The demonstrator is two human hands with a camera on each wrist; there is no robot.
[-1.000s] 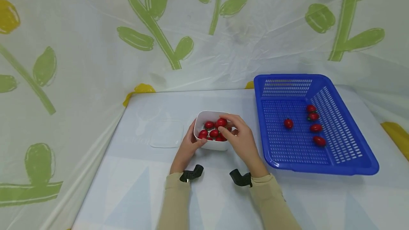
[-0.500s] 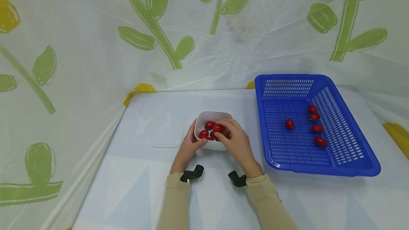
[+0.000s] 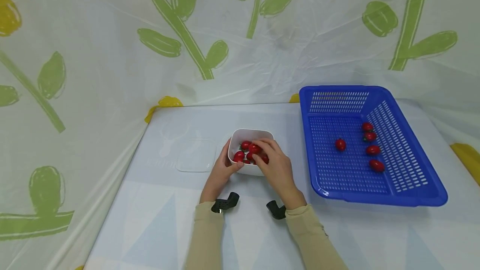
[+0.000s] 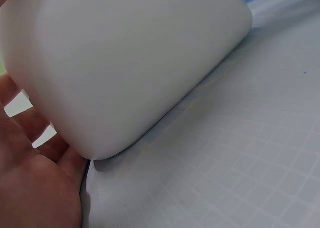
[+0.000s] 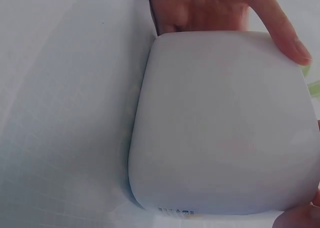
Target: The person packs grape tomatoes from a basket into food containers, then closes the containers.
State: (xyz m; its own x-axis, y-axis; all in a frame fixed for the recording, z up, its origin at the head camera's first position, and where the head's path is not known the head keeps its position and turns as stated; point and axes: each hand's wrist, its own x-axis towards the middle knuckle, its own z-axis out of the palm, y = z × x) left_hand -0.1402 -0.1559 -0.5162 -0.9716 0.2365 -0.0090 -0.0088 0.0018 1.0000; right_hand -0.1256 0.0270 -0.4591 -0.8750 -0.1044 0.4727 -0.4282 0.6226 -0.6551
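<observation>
A white square container [image 3: 250,170] stands on the table in the head view, with several red cherry tomatoes [image 3: 238,156] inside. My left hand [image 3: 217,180] grips its left side, thumb over the near rim. Fingers of that hand wrap the outer wall in the left wrist view. My right hand [image 3: 278,172] reaches over the right rim and pinches a cherry tomato [image 3: 254,148] between thumb and fingers inside the container, hiding part of the contents. The right wrist view is mostly filled by the container wall [image 5: 225,118], with my left hand [image 5: 200,10] above.
A blue slotted basket [image 3: 375,199] sits to the right, holding several cherry tomatoes [image 3: 373,150]. Left of the container lies a clear flat lid [image 3: 196,156]. A printed plastic curtain [image 3: 262,70] hangs behind the table's back edge.
My right hand has moved slightly left and down into the container with the cherry tomato. The left hand keeps its grip on the container.
</observation>
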